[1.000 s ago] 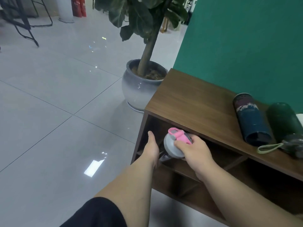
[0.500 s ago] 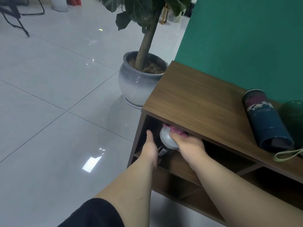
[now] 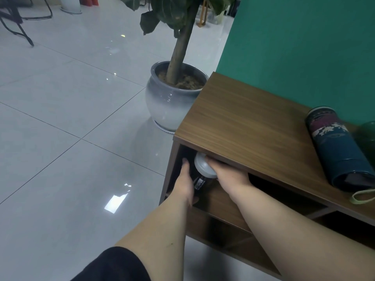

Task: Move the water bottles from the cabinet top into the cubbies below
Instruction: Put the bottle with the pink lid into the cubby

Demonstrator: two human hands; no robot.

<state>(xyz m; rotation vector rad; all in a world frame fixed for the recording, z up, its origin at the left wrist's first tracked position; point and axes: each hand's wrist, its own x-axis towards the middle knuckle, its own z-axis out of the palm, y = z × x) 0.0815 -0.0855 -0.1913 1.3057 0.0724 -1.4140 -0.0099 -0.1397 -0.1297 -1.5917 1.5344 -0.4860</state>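
Observation:
A black bottle with a grey lid [image 3: 200, 175] stands in the top-left cubby of the brown wooden cabinet [image 3: 243, 126]. My right hand [image 3: 229, 175] grips its lid from the right, fingers tucked under the cabinet top. My left hand [image 3: 185, 183] is wrapped around the bottle's dark body from the left. On the cabinet top lies a dark blue patterned bottle [image 3: 336, 151] on its side. Beside it, a dark green bottle [image 3: 368, 136] is cut off by the right edge. A pale green strap loop [image 3: 363, 196] lies near the front edge.
A potted tree in a grey-white ceramic pot [image 3: 170, 102] stands on the tiled floor just left of the cabinet. A green wall [image 3: 304, 47] rises behind the cabinet. Lower cubbies [image 3: 233, 234] and the one to the right [image 3: 284, 195] look dark. Black chair legs [image 3: 18, 31] stand far left.
The bottle has gone deeper into the top-left cubby; its pink lid flap is now hidden under the cabinet top. Both hands moved in with it.

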